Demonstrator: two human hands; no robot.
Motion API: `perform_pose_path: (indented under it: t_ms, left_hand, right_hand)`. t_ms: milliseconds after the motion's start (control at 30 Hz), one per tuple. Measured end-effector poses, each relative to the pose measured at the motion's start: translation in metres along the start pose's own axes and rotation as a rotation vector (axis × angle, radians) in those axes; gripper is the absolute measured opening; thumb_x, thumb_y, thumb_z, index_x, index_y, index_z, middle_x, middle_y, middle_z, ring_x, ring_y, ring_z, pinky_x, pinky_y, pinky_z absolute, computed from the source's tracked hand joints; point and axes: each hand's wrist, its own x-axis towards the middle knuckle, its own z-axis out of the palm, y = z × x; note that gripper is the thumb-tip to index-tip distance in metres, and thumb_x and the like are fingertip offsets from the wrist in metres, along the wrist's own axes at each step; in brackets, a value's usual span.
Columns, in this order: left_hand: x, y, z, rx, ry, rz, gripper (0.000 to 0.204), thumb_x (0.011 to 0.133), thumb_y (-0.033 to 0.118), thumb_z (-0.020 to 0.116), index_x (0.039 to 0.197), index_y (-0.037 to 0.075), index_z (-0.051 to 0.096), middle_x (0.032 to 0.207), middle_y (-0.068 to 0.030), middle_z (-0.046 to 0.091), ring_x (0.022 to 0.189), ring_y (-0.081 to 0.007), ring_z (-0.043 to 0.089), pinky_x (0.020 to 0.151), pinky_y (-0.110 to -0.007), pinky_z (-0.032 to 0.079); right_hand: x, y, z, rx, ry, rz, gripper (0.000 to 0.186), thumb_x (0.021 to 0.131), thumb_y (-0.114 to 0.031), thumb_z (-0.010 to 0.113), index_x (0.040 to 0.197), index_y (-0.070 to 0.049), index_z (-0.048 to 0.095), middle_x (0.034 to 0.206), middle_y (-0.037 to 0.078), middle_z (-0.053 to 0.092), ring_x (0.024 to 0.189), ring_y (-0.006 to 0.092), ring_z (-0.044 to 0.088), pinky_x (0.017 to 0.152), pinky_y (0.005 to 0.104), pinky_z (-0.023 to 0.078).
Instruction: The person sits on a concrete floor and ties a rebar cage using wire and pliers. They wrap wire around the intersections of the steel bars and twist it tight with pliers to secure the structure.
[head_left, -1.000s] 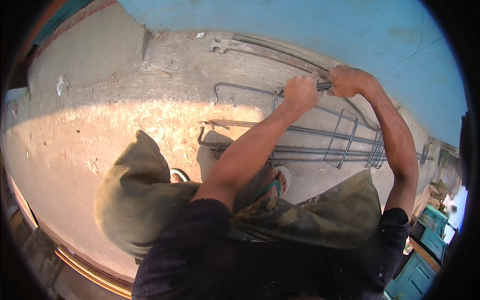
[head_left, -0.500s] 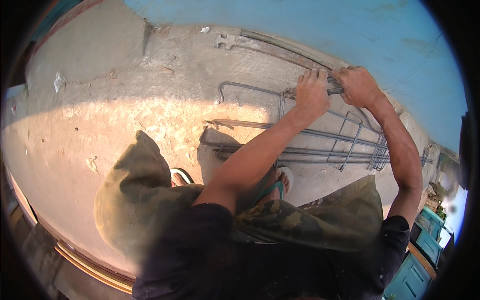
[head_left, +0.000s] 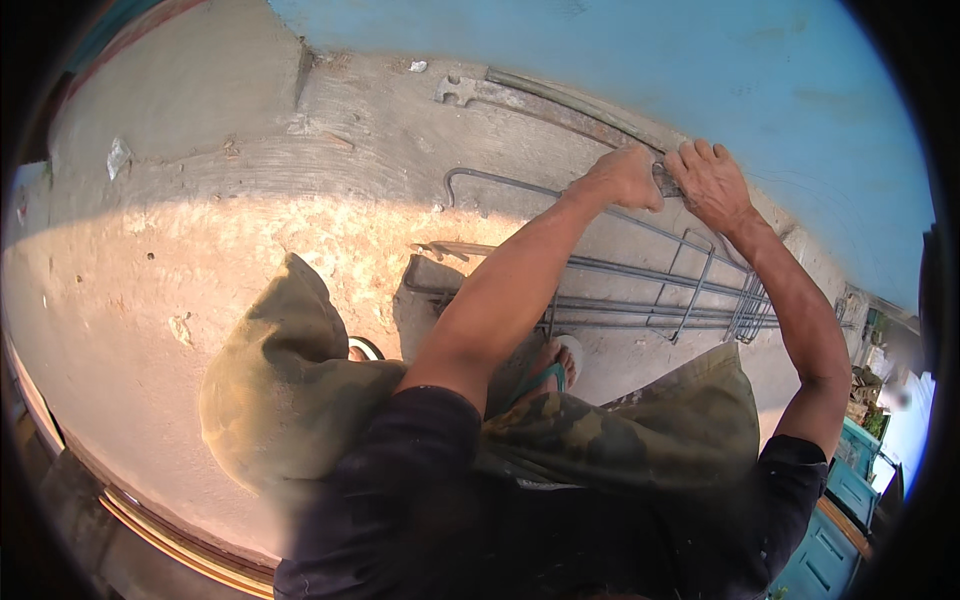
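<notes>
A rebar cage (head_left: 680, 290) of long grey rods and bent stirrups lies on the concrete in front of me. Over its far side, both my hands are close together. My left hand (head_left: 628, 178) is closed in a fist around a short, dark metal tool (head_left: 664, 180), whose kind I cannot make out. Beside it, my right hand (head_left: 712, 190) has its fingers bent over the tool's right side, their tips partly hidden. One rod with a hooked end (head_left: 452, 180) runs under my left wrist. My left forearm covers part of the cage.
Beyond my hands, a flat notched steel bar (head_left: 520, 100) and a long pipe (head_left: 570, 100) lie along the blue wall (head_left: 700, 70). My sandalled foot (head_left: 555, 370) is close to the rods. Bits of litter (head_left: 118, 157) dot the concrete floor (head_left: 200, 260).
My left fist has turned over, its back now upward. My right hand has shifted slightly right and down, with its fingers looser. The cage looks the same.
</notes>
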Motion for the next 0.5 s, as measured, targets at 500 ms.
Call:
perform_pose_path:
  t_ms: [500]
  left_hand:
    - [0.02,-0.012,0.0,0.021,0.215,0.11,0.037,0.073,0.031,0.08,0.084,-0.003,0.07,0.081,-0.0201,0.069,0.081,-0.0322,0.069,0.076,-0.042,0.054]
  right_hand:
    - [0.014,0.005,-0.023,-0.237,-0.05,-0.099,0.05,0.087,-0.014,0.061,0.134,-0.014,0.046,0.128,0.011,0.052,0.122,0.0235,0.046,0.099,0.0434,0.038]
